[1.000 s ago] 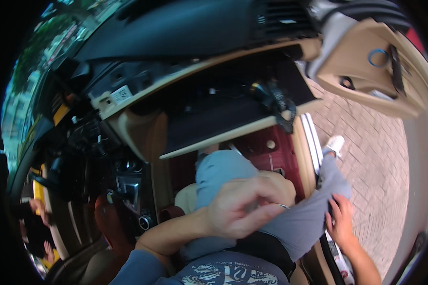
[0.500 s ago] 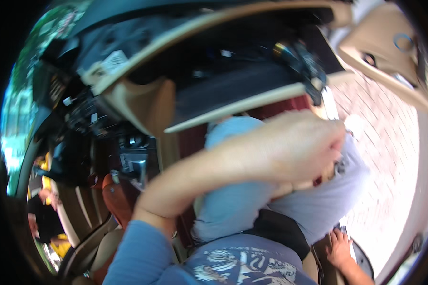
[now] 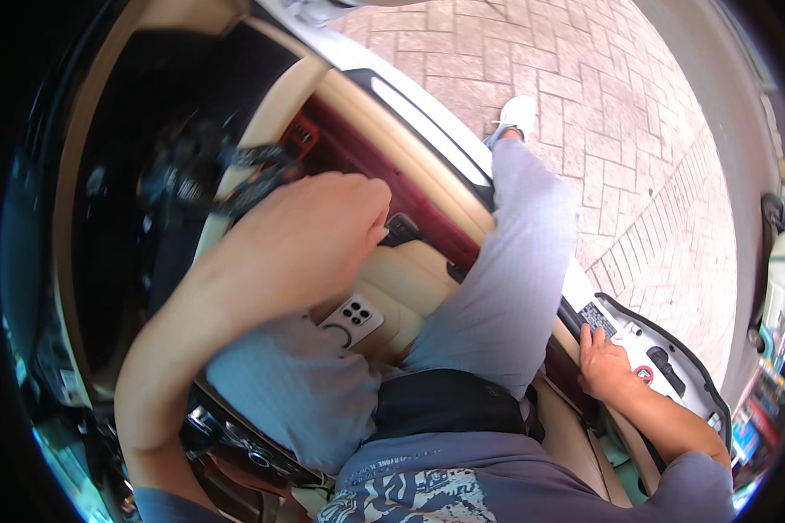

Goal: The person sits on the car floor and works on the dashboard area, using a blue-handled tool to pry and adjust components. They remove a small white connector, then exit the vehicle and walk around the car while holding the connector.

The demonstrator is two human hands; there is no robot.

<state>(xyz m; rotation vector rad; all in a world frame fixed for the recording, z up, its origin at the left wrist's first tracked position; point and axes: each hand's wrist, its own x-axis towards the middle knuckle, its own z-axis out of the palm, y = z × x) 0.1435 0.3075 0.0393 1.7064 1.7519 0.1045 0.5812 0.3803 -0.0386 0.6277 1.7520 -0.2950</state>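
Note:
My left hand [image 3: 318, 231] reaches across above my lap, its back toward me and its fingers curled in. Beside its fingertips shows a small dark object with button-like marks [image 3: 401, 228]; whether the fingers hold it I cannot tell. A white phone [image 3: 349, 322] with a round ring and a camera block lies on the beige seat [image 3: 401, 288] between my thighs. My right hand [image 3: 604, 362] rests on the edge of the car's door frame [image 3: 576, 318], fingers apart and holding nothing. Beyond my left wrist is a dark, patterned strap [image 3: 253, 187], partly blurred.
My right leg reaches out of the car, its white shoe [image 3: 516, 115] on the brick paving [image 3: 610, 113]. A pale door sill [image 3: 436, 148] runs along the opening. The dark dashboard side [image 3: 113, 148] is at the left, a black waist bag [image 3: 449, 403] across my lap.
My view has swung toward the door opening. My right leg now shows stretched out onto the paving. The phone has come into sight. My right hand stays on the door frame.

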